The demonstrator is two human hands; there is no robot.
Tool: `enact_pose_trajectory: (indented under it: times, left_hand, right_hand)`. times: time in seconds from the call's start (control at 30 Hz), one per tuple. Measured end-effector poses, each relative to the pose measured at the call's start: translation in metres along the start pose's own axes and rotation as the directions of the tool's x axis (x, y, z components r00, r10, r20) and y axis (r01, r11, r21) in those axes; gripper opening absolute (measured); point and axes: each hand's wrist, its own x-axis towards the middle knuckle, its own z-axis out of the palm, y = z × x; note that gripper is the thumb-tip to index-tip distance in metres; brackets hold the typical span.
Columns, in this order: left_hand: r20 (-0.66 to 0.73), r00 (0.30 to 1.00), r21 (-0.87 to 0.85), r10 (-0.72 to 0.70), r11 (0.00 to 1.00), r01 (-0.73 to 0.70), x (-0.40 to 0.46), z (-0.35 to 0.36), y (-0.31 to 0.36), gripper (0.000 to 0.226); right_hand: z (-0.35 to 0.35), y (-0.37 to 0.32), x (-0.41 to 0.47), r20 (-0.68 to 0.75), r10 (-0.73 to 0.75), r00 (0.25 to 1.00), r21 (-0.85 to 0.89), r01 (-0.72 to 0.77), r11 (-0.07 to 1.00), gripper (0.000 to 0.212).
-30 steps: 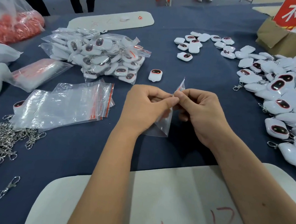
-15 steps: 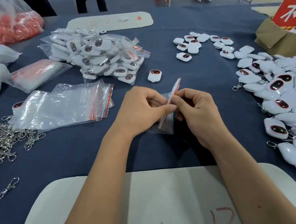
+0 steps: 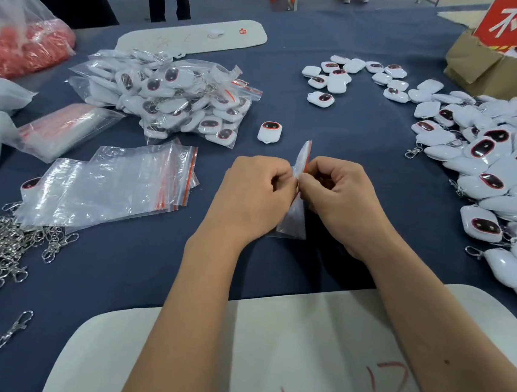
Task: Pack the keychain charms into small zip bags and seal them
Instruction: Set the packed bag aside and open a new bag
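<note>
Two hands, left (image 3: 251,195) and right (image 3: 342,200), pinching one small zip bag (image 3: 295,212) (empty, above the tabletop (image 3: 351,135)). Fingers clamped on its mouth. Might slip and stay shut.

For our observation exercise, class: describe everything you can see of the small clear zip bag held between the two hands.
The small clear plastic zip bag is thin, glossy film with a red strip along its mouth. It looks empty, and is seen nearly edge-on, mouth end pointing up and away. The left hand and right hand pinch it near the mouth from either side, above the dark blue tablecloth. Whether its lower corner touches the cloth cannot be told.
</note>
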Motion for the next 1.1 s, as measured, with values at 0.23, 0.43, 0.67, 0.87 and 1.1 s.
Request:
enact_pose_trajectory:
  times: [0.23,0.43,0.67,0.87,1.1]
  left_hand:
    - [-0.377,0.926,0.04,-0.03,0.998,0.049,0.002,-0.017,-0.004,0.026]
    - [-0.214,0.967,0.002,0.138,0.99,-0.141,0.001,-0.011,0.019,0.027]
    - [-0.338,0.881,-0.105,0.332,0.917,-0.386,0.001,-0.007,0.05,0.027]
    - [-0.415,0.877,-0.105,-0.241,0.97,0.217,0.008,-0.033,0.004,0.032]
    - [-0.112,0.906,-0.507,-0.409,0.807,0.302,0.001,-0.035,-0.024,0.041]
  right_hand:
    - [-0.005,-0.002,0.001,-0.252,0.018,0.968,-0.141,-0.055,0.988,0.023]
    - [0.003,-0.012,-0.001,-0.198,0.211,0.957,0.207,-0.17,0.964,0.012]
    - [-0.005,-0.006,0.002,-0.05,0.208,0.977,0.297,-0.184,0.937,0.006]
    - [-0.022,-0.003,0.007,0.165,0.121,0.979,0.468,-0.186,0.864,0.009]
    - [-0.02,-0.001,0.004,0.172,0.207,0.963,0.411,-0.261,0.874,0.008]
